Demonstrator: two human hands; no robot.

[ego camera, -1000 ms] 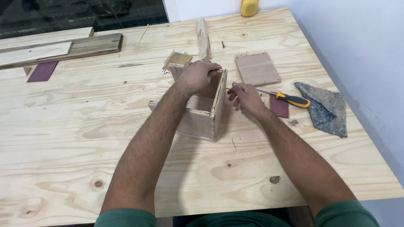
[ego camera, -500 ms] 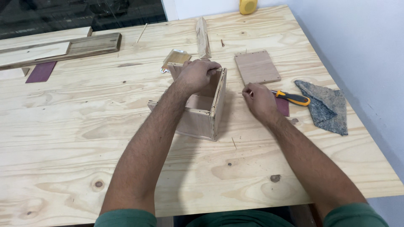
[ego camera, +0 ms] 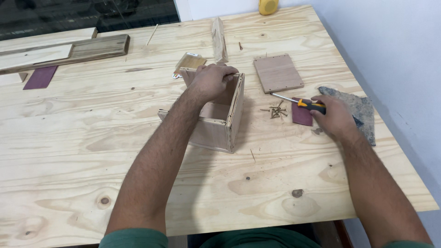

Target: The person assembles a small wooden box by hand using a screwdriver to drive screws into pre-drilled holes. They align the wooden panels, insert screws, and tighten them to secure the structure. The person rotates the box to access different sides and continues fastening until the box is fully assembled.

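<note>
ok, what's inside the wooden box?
The wooden box shows only bare plywood walls and a bare patch of floor. The left hand grips its far rim, and hand and forearm cover part of the interior.

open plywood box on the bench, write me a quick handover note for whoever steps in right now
Left hand grips the far top edge of the open plywood box, steadying it on the pine workbench.
Right hand closes on the orange-and-black-handled screwdriver, which lies flat.
Small pile of brass screws sits beside the tip; the square plywood panel lies loose behind.
Done: box walls stand joined.
Left: the panel is not on the box; the screws are unused.
</note>
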